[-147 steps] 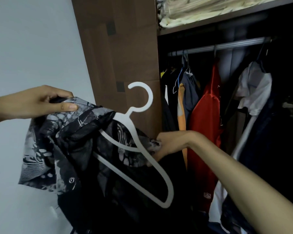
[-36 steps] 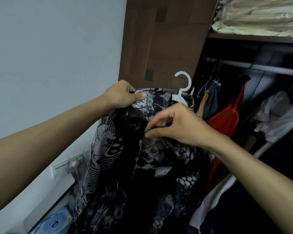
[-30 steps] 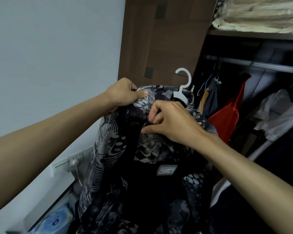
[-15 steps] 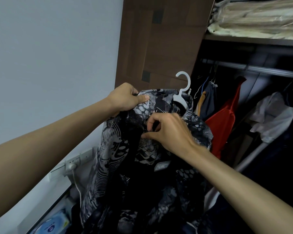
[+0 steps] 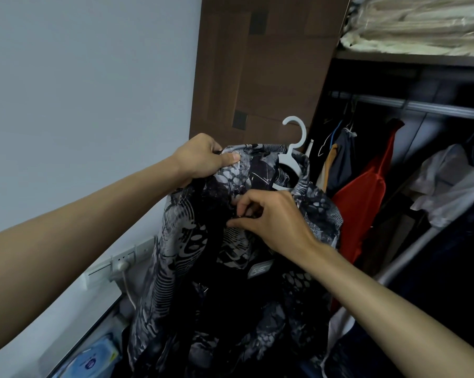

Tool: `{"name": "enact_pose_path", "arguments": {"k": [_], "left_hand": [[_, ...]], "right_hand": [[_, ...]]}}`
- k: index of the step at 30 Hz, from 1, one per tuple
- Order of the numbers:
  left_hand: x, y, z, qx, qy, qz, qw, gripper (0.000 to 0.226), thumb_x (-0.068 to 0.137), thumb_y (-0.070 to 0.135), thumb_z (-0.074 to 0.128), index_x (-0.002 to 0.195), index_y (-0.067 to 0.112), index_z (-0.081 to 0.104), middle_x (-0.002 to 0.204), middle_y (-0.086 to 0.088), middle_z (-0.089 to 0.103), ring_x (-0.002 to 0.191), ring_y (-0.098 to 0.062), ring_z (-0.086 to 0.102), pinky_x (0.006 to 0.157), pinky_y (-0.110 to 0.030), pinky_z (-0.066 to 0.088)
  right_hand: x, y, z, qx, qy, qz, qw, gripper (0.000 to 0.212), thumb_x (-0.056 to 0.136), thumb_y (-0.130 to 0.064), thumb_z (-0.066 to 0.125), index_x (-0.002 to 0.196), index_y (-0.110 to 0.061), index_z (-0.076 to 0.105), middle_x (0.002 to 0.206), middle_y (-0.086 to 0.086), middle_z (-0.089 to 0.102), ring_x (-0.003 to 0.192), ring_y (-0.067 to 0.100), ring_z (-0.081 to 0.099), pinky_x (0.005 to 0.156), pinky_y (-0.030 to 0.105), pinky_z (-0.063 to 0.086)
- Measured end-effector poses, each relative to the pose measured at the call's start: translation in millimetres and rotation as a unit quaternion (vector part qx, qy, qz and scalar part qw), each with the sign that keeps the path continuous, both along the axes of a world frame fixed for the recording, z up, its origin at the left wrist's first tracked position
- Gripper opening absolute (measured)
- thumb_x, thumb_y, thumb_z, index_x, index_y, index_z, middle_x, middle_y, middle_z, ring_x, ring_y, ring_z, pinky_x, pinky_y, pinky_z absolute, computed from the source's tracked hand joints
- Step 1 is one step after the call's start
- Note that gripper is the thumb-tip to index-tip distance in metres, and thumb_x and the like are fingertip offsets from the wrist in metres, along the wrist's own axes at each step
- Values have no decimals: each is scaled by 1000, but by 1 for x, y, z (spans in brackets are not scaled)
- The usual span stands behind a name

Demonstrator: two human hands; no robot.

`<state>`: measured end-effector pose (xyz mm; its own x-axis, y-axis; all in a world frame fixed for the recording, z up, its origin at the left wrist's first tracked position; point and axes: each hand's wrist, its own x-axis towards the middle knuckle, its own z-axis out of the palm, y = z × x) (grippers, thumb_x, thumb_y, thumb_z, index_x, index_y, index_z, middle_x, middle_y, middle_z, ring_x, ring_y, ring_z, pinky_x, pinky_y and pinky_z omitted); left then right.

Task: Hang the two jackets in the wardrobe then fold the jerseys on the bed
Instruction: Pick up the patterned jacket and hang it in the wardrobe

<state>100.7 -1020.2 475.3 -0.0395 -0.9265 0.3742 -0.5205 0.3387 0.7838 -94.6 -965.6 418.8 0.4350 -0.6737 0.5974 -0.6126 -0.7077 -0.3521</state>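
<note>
Two hands at work on a patterned black-and-grey jacket (image 5: 176, 268), seen from the head camera, in front of an open wardrobe (image 5: 257, 64). Left hand (image 5: 200, 159) gripping the jacket's shoulder edge, fingers curled over the cloth and thumb pressed flat on top. Right hand (image 5: 271, 216) at the jacket's front just below the collar, thumb and forefinger pinching the fabric, other fingers bent. Jacket draped over a white hanger (image 5: 293, 148), hook standing free above the collar, not on the rail (image 5: 421, 105), body of the garment hanging down between the two forearms. Behind and to the right, a red garment (image 5: 366, 200), a dark blue one (image 5: 342, 159) and a white shirt (image 5: 448, 184) hanging inside the wardrobe under the rail. Folded pale bedding (image 5: 421, 25) stacked on the upper shelf. Wall socket (image 5: 121, 259) with a plug at lower left, a blue packet (image 5: 94, 361) below it.
</note>
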Motion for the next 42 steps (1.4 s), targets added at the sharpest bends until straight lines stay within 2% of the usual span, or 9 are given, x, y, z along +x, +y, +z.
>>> {"name": "enact_pose_path", "arguments": {"k": [3, 8, 16, 23, 26, 29, 35, 38, 42], "left_hand": [[0, 1, 0, 3, -6, -1, 1000, 47, 87, 46, 75, 71, 2, 73, 58, -2, 66, 55, -14, 58, 62, -27, 45], [-2, 3, 1, 18, -15, 6, 1000, 47, 88, 43, 75, 56, 11, 61, 37, 9, 51, 34, -4, 44, 52, -24, 37], [-3, 6, 0, 19, 16, -15, 1000, 45, 89, 40, 75, 76, -3, 72, 65, -11, 69, 57, -17, 59, 61, -28, 47], [2, 6, -1, 31, 13, -17, 999, 52, 90, 41, 74, 84, -11, 69, 72, -17, 63, 61, -20, 56, 60, -28, 44], [0, 8, -2, 27, -7, -16, 999, 46, 90, 40, 74, 73, -3, 68, 56, -6, 59, 47, -10, 50, 50, -19, 40], [-4, 9, -4, 25, -25, -20, 999, 44, 91, 39, 72, 65, 5, 63, 46, 1, 52, 34, -3, 42, 39, -14, 34], [-4, 18, -4, 62, -13, -47, 997, 50, 91, 44, 70, 73, -3, 71, 55, -8, 66, 45, -13, 56, 48, -16, 42], [-3, 24, -4, 75, -11, -73, 994, 79, 75, 63, 78, 90, -14, 66, 74, -33, 62, 64, -24, 56, 63, -30, 43], [-3, 36, -1, 45, -76, -96, 991, 77, 54, 62, 90, 90, -2, 70, 79, -14, 73, 69, -16, 64, 69, -30, 47]], "right_hand": [[3, 3, -1, -9, -2, 15, 1000, 23, 74, -27, 91, 77, -15, 70, 112, -3, 77, 81, 2, 70, 77, 34, 60], [12, 3, -8, -25, -32, 19, 999, 23, 72, -29, 91, 75, -18, 71, 101, -11, 78, 78, 4, 69, 73, 39, 60], [16, -3, -13, -34, -74, 3, 997, 30, 75, -29, 90, 66, -28, 61, 82, -10, 76, 78, 6, 73, 74, 43, 59], [5, 5, -11, -54, 7, 6, 998, 31, 85, -33, 81, 80, -19, 54, 89, -10, 71, 83, 10, 70, 71, 43, 56], [2, 9, -12, -57, 49, -9, 997, 32, 91, -36, 74, 83, -23, 46, 90, -9, 68, 82, 14, 68, 70, 44, 55], [-2, 11, -12, -88, 91, -29, 992, 32, 95, -27, 70, 86, -22, 39, 86, -4, 63, 75, 20, 63, 64, 45, 52], [-28, 9, -6, -169, 144, -125, 967, 27, 93, -8, 63, 87, -15, 38, 83, 6, 53, 62, 32, 51, 55, 46, 48], [-45, 4, 0, -152, 111, -160, 969, 25, 93, -8, 62, 87, -14, 38, 86, 5, 52, 66, 33, 53, 59, 46, 46], [-61, 0, 9, -30, -57, -142, 988, 23, 88, -6, 73, 80, -10, 52, 82, -2, 67, 69, 18, 66, 66, 44, 55]]}}
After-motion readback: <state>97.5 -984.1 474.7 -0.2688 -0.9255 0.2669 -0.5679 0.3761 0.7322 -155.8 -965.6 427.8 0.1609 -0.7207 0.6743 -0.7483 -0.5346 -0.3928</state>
